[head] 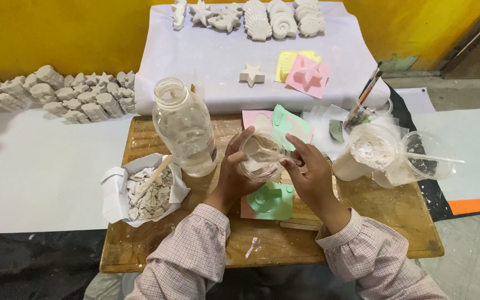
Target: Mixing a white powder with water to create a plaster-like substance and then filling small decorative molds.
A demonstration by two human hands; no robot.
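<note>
- A yellow wall (pixel 56 33) backs a low wooden table (pixel 156 244) set on white sheeting, with grey floor to the right.
- At the table's centre, the left hand (pixel 234 178) cups a small clear plastic cup (pixel 259 158) from the side and below, fingers wrapped around its wall; the cup is tilted and holds white slurry.
- The right hand (pixel 309 178) pinches a white plastic spoon (pixel 268 153) whose bowl sits inside the cup.
- The cup looks thin and light, likely to buckle if squeezed and slick where wet mix coats it; a hold around the wall, near the base, seems safest.
- Directly beneath lies a green mould (pixel 270 200) on a pink sheet, both on the table.
- Just left of the cup stands a tall clear bottle (pixel 184 130), lid off, close enough to be knocked by the left hand.
- Further left, a paper tray of white broken bits (pixel 148 194) holds a wooden stick.
- To the right, two larger plastic cups (pixel 384 153) carry white powder and residue, with brushes (pixel 362 103) standing behind them.
- Beyond the table, a white cloth (pixel 206 61) bears a cast star (pixel 251 74), pink and yellow moulds (pixel 305 75) and rows of shell and starfish casts (pixel 273 19).
- More white casts (pixel 56 94) line the wall at left.
- Open room is scant: only the table's near edge, by the sleeves, offers bare wood.
</note>
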